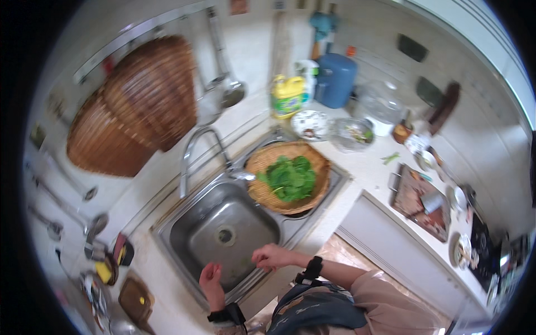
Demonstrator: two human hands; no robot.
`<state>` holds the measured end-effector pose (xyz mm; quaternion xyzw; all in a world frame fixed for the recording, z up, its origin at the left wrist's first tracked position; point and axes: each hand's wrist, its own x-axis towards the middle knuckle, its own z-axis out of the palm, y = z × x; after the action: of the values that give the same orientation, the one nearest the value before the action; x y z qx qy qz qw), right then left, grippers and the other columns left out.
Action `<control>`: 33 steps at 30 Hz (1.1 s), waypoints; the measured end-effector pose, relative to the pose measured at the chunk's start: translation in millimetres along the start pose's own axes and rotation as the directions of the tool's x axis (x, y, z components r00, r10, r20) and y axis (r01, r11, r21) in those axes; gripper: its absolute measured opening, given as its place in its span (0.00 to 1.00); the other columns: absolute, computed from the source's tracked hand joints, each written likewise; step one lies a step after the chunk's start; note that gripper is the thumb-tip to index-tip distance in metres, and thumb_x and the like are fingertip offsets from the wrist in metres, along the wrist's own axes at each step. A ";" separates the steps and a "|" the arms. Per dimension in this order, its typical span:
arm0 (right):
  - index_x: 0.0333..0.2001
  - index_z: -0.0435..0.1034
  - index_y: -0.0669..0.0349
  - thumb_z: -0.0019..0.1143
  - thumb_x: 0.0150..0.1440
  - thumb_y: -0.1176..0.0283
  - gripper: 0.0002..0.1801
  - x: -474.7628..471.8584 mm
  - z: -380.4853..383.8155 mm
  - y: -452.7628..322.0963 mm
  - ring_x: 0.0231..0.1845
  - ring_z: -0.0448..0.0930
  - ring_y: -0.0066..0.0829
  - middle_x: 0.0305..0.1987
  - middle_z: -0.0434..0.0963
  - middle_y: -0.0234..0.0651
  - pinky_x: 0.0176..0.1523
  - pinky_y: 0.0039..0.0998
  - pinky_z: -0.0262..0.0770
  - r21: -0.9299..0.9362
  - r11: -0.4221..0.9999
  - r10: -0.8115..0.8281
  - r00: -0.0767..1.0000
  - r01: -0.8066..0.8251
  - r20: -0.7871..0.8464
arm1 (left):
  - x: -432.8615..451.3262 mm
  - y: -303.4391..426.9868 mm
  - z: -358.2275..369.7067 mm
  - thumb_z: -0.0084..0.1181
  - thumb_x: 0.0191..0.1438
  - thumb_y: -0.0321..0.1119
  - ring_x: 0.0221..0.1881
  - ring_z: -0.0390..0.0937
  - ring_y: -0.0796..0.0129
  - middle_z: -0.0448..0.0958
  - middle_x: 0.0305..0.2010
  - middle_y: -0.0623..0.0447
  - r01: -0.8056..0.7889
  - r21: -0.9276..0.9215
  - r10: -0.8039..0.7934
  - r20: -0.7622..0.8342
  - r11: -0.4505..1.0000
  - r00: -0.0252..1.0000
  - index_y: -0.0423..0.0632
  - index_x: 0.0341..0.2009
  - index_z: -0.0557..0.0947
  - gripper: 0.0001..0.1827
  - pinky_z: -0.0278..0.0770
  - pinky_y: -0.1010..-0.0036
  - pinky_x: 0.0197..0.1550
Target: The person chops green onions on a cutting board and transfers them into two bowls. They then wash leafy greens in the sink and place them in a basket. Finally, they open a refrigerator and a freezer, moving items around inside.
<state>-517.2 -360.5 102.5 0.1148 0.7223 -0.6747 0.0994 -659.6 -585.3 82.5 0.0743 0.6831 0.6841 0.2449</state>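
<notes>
My left hand point(212, 281) is over the near left edge of the steel sink point(226, 238), fingers curled, holding nothing I can see. Over the sink's near right side is my right hand point(268, 256), its fingers bent and slightly blurred; no object shows in it. A gap separates the two hands. Green leaves point(291, 178) lie in a woven basket point(259, 192) resting on the sink's right section, beyond my right hand. The curved faucet point(209, 134) rises behind the basin, and no stream of water shows.
Woven baskets point(146, 100) and ladles hang on the wall. A yellow jug point(287, 96), a blue container point(336, 81) and a glass bowl point(352, 133) stand behind the sink. Rightward lies a cutting board point(418, 201) with a cleaver point(431, 201). A yellow sponge point(103, 272) is at left.
</notes>
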 end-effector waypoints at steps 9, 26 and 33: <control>0.38 0.71 0.61 0.52 0.60 0.56 0.17 -81.7 4.3 48.8 0.34 0.77 0.22 0.33 0.78 0.34 0.33 0.27 0.73 -0.112 0.980 -0.188 0.946 0.164 -0.264 | -53.9 13.9 27.5 0.49 0.61 0.39 0.56 0.68 0.50 0.69 0.56 0.41 -0.065 0.251 0.013 0.202 0.966 0.979 0.40 0.58 0.69 0.24 0.69 0.59 0.58; 0.39 0.72 0.64 0.57 0.55 0.59 0.18 -545.2 106.7 234.9 0.29 0.79 0.32 0.31 0.78 0.40 0.35 0.34 0.73 0.114 0.970 0.201 0.445 -0.214 -0.873 | -295.9 -45.9 303.7 0.50 0.61 0.33 0.47 0.73 0.64 0.74 0.44 0.49 0.095 0.260 -0.276 0.868 0.961 0.414 0.41 0.48 0.75 0.14 0.74 0.70 0.47; 0.42 0.71 0.62 0.54 0.58 0.57 0.19 -672.8 221.7 254.5 0.29 0.78 0.27 0.31 0.78 0.36 0.35 0.30 0.73 0.462 0.886 0.464 0.111 -0.045 -0.879 | -411.5 -99.5 405.7 0.55 0.58 0.31 0.45 0.72 0.72 0.75 0.43 0.53 -0.031 0.445 -0.445 0.896 0.895 -0.006 0.44 0.50 0.75 0.15 0.73 0.79 0.45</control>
<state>198.5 -586.8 45.7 0.6603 0.4593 -0.5169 -0.2929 -101.8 -405.7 104.4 0.4636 0.4261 0.2617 0.7315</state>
